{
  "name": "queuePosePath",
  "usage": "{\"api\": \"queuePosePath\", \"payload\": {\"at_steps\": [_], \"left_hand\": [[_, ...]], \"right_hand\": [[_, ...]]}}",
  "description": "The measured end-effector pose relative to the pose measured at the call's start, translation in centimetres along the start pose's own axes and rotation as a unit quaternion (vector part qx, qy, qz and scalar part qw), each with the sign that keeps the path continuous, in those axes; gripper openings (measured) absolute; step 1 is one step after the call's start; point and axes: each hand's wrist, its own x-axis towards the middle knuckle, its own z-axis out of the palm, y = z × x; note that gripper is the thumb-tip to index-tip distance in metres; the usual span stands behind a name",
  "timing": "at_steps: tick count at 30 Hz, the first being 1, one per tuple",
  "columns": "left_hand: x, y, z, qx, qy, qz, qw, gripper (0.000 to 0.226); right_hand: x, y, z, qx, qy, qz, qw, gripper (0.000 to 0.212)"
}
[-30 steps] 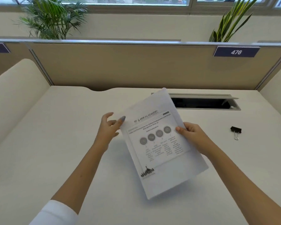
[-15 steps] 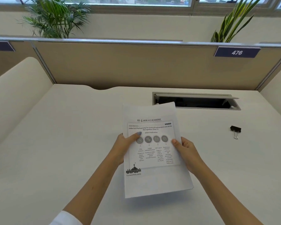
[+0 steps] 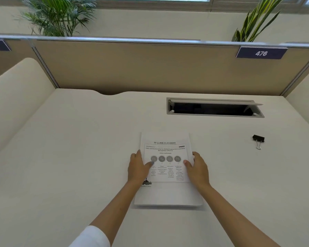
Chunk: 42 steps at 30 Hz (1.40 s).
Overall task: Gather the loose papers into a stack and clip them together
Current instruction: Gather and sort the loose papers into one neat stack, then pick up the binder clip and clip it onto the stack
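Note:
A squared stack of white printed papers lies flat on the white desk, its top sheet showing a heading and a row of grey circles. My left hand holds the stack's left edge with the thumb on the top sheet. My right hand holds the right edge the same way, thumb on the page. A black binder clip with silver handles lies on the desk far to the right, apart from both hands.
An open cable hatch is set into the desk behind the papers. A tan partition with a "476" label closes the back. Cream side panels stand at left and right. Plants stand behind the partition.
The papers were tilted and raised; both hands have turned them straight, drawn them nearer and lowered them flat onto the desk, sliding down to the side edges.

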Motion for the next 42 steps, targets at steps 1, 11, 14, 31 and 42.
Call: {"api": "queuePosePath", "payload": {"at_steps": [1, 11, 14, 31, 42], "left_hand": [[0.1, -0.1, 0.2, 0.027, 0.000, -0.003, 1.000, 0.055], [-0.3, -0.3, 0.5, 0.164, 0.010, -0.021, 0.986, 0.081], [-0.3, -0.4, 0.4, 0.179, 0.007, -0.014, 0.984, 0.084], [-3.6, -0.3, 1.7, 0.217, 0.106, 0.250, 0.938, 0.047], [-7.0, 9.3, 13.6, 0.192, 0.038, 0.382, 0.903, 0.046]], "right_hand": [[0.1, 0.0, 0.1, -0.039, -0.003, -0.003, 0.999, 0.051], [0.1, 0.2, 0.0, -0.227, -0.014, -0.044, 0.973, 0.050], [0.2, 0.3, 0.0, -0.216, -0.018, -0.044, 0.975, 0.053], [-3.5, 8.9, -4.1, -0.290, 0.152, -0.102, 0.939, 0.029], [-1.4, 13.8, -11.0, -0.302, 0.088, -0.087, 0.945, 0.075]]}}
